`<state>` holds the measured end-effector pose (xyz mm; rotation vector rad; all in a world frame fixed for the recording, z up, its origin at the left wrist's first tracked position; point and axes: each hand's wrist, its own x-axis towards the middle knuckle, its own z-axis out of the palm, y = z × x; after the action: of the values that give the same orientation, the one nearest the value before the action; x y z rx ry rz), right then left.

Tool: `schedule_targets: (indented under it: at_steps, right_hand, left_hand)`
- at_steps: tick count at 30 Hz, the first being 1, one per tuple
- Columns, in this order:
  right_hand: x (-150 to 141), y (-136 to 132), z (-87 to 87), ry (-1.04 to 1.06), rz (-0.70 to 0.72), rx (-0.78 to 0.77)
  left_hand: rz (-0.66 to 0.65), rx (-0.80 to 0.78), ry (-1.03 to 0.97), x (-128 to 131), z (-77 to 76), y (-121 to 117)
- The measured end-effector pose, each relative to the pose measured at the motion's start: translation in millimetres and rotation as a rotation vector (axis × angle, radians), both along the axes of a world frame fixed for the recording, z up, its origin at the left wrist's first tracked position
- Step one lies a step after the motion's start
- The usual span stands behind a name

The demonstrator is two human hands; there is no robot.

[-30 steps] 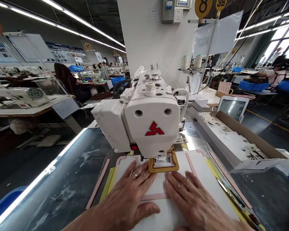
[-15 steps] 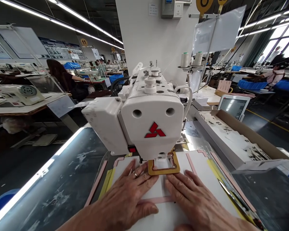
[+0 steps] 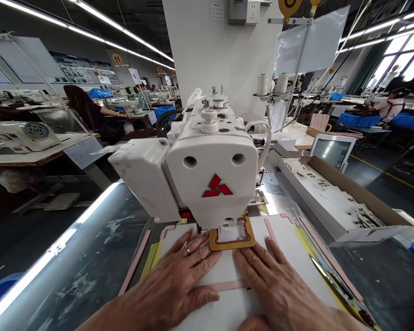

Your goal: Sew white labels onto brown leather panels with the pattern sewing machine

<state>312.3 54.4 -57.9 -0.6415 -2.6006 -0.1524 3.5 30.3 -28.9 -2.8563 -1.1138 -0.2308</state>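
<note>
Both palms face down on a white sheet bordered by pink and yellow strips. My left hand, a ring on one finger, lies flat with its fingers spread; its fingertips reach the left side of a brass-coloured clamp frame. On the other side my right hand lies flat too, fingertips at the frame's lower right corner. The frame presses on the sheet beneath the head of a white sewing machine with a red emblem. The machine head hides the needle.
Scissors lie along the sheet's right edge. A cardboard box of white labels stands at the right, beside a small screen. Thread cones stand behind the machine. A person sits at another table on the left.
The whole view has shifted slightly to the left. Both hands stay flat in the same place beside the clamp frame.
</note>
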Motion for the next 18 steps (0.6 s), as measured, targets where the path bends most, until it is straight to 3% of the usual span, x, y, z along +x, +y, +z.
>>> schedule_targets:
  at_steps: [7,14,18]
  right_hand:
    - [-1.5,-1.4,0.4,-0.006,-0.015,0.005]
    - [-4.6,-3.8,-14.7,-0.011,0.006,0.065]
    - [-20.4,-1.3,-11.9,-0.065,0.044,-0.019]
  left_hand:
    - [0.066,-0.073,-0.005,4.2,-1.3,-0.5]
    - [0.077,-0.039,0.006,7.4,-0.3,-1.7]
    - [0.063,-0.074,0.002,6.0,-0.5,0.0]
